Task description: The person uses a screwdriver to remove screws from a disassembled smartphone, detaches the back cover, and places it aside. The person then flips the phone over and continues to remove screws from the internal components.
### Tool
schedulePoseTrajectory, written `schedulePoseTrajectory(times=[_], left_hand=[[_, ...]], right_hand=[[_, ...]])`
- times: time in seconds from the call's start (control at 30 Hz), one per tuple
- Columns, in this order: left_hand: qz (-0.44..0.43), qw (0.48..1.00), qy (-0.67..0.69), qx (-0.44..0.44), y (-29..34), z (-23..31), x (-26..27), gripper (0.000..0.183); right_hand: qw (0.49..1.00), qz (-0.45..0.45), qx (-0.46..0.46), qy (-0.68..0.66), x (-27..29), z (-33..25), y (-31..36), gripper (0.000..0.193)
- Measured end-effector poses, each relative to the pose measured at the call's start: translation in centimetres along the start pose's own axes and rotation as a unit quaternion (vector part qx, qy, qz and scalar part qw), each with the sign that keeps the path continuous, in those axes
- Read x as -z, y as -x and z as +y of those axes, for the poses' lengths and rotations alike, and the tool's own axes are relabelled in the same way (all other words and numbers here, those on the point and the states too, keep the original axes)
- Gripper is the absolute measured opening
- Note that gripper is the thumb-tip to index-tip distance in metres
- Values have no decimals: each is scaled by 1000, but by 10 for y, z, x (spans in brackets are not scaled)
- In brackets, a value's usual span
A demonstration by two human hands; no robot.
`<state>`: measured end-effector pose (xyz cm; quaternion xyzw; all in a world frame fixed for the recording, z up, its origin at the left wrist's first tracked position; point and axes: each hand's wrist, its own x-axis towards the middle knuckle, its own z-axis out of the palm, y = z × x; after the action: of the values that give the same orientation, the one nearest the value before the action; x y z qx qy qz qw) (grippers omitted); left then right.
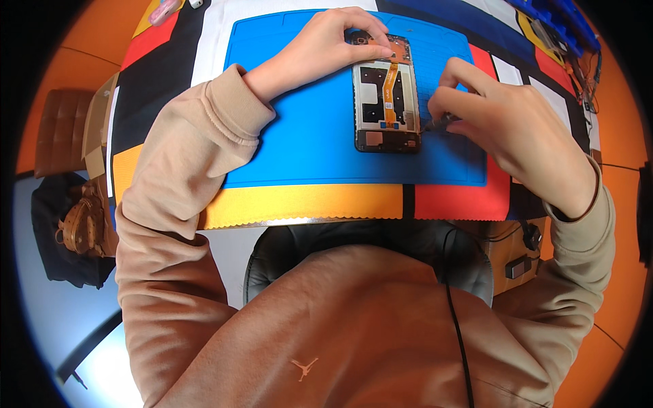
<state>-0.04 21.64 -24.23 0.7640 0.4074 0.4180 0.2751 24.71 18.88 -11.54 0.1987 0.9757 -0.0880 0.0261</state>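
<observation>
An opened smartphone (371, 102) without its back cover lies on the blue work mat (306, 129). Its inside shows a dark frame, a pale panel and an orange ribbon cable (390, 92) running lengthwise. My left hand (338, 37) grips the phone's far end, the thumb resting across the upper board and the other fingers curled over the top edge. Beside the phone's lower right side, my right hand (486, 109) pinches a small dark tool (435, 124). The tool's tip meets the phone's right edge near the bottom; its exact kind is mostly hidden by my fingers.
The mat lies on a colour-blocked tablecloth (299, 204). A pink object (163, 12) sits at the far left, and blue trays (551, 24) with cables stand at the far right. A black cable (457, 326) hangs down over my front. A black chair (262, 262) is below the table edge.
</observation>
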Motion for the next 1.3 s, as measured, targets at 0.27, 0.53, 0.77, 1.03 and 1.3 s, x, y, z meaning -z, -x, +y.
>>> schedulePoseTrajectory(times=[0.27, 0.53, 0.77, 1.03, 1.3], left_hand=[[13, 1000, 8, -2, 0, 1, -2, 13], [5, 1000, 9, 0, -1, 2, -1, 13], [8, 1000, -2, -5, 0, 3, 0, 13], [18, 1000, 5, -17, 0, -1, -2, 14], [3, 1000, 0, -13, -1, 3, 0, 13]], right_hand=[[988, 25, 23, 148, -5, -3, 2, 20], [991, 44, 56, 113, -8, -1, 4, 26], [988, 35, 45, 143, -7, 1, 3, 22], [984, 57, 82, 145, -10, -1, 7, 25], [987, 55, 62, 140, -11, -2, 10, 25]])
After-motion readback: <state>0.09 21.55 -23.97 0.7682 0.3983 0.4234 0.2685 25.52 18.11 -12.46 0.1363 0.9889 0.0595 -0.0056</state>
